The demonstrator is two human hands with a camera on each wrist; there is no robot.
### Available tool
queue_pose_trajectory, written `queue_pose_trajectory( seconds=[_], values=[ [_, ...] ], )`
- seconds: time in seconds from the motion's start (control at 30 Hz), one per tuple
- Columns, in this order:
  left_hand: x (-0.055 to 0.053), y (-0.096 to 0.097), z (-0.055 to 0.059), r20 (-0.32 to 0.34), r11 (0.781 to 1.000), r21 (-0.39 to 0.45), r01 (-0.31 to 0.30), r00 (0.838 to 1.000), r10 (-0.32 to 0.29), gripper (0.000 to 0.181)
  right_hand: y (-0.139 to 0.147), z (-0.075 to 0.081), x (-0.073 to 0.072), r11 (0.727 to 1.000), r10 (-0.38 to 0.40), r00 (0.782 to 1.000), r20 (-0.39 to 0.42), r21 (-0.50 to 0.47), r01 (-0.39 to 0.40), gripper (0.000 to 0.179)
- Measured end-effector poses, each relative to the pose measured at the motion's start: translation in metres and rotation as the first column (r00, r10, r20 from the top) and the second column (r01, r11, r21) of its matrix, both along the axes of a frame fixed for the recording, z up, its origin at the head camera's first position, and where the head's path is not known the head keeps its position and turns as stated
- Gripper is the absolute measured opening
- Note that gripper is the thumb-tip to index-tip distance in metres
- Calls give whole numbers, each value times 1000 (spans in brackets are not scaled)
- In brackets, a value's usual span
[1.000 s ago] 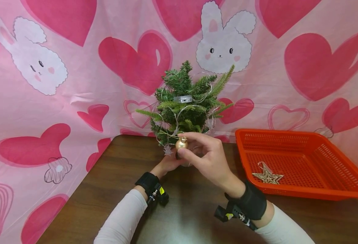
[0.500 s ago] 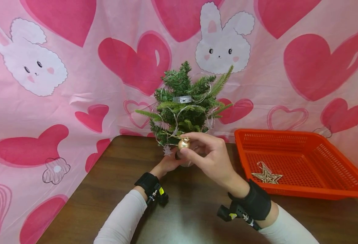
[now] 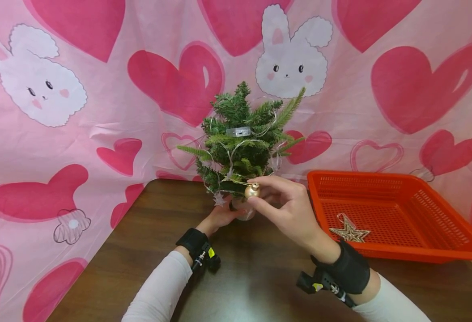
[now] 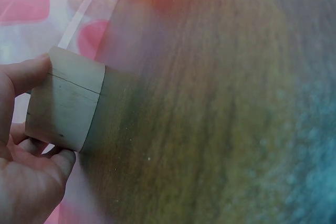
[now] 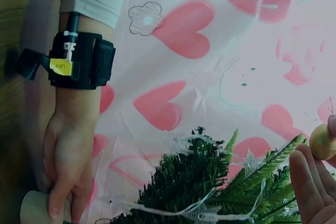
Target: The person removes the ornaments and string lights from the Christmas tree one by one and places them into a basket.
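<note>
A small green Christmas tree (image 3: 241, 134) stands on the table, wound with a clear string of star lights; a clear battery box (image 3: 238, 131) sits among its upper branches. My left hand (image 3: 216, 218) grips the tree's pale round base (image 4: 65, 100), thumb and fingers round its sides. In front of the lower branches, my right hand (image 3: 290, 208) pinches a gold ball ornament (image 3: 253, 190) between thumb and fingertips. The ornament's gold hanging loop (image 3: 237, 181) stretches left towards the branches. In the right wrist view the ball (image 5: 323, 141) shows at the right edge.
A red-orange plastic basket (image 3: 380, 252) stands on the right of the wooden table (image 3: 139, 250), with a gold glitter star ornament (image 3: 350, 230) lying in it. A pink cloth (image 3: 147, 27) printed with hearts and rabbits hangs close behind the tree.
My right hand has drawn the gold ball a little to the right and slightly down, away from the branch. The left hand stays on the base. The view has shifted slightly.
</note>
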State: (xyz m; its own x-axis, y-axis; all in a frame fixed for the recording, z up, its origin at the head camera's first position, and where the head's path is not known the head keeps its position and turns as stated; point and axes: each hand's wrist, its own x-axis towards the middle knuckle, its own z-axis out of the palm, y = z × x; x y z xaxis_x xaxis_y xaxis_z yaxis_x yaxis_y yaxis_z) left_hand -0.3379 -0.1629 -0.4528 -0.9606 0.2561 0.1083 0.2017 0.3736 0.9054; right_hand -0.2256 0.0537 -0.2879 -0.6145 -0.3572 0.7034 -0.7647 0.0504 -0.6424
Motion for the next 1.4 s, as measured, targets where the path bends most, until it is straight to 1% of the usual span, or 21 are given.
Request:
queue_pose_trajectory(
  seconds=[0.17, 0.3, 0.53, 0.67, 0.9, 1.07, 1.23, 1.4],
  values=[
    [0, -2, -2, 1, 1000, 15, -1, 1000, 0, 71, 8, 0, -1, 1000, -13, 1000, -18, 14, 13, 30],
    [0, -4, -3, -5, 1000, -4, -19, 1000, 19, 71, 15, 1, -2, 999, -32, 999, -12, 8, 32, 31],
    [0, -5, -3, -3, 1000, 14, 8, 1000, -8, 71, 25, 2, -4, 998, -57, 998, -3, 16, 57, 33],
    [3, -3, -1, 11, 1000, -11, -1, 1000, 1, 71, 33, 1, -6, 997, -79, 997, -5, 17, 79, 33],
    [4, -2, 1, 41, 999, -40, -20, 999, 22, 75, 48, -1, -8, 992, -120, 993, -12, 38, 121, 33],
    [5, -2, 1, 68, 999, -33, -19, 997, 21, 75, 58, -5, -8, 978, -190, 981, -30, 88, 192, 32],
    [4, -2, 1, 62, 1000, -23, -11, 998, 12, 76, 70, -10, -10, 958, -249, 968, -22, 143, 249, 30],
    [3, -1, 0, 53, 999, -42, -20, 998, 22, 75, 78, -10, -9, 941, -291, 957, -19, 174, 290, 29]
  ],
)
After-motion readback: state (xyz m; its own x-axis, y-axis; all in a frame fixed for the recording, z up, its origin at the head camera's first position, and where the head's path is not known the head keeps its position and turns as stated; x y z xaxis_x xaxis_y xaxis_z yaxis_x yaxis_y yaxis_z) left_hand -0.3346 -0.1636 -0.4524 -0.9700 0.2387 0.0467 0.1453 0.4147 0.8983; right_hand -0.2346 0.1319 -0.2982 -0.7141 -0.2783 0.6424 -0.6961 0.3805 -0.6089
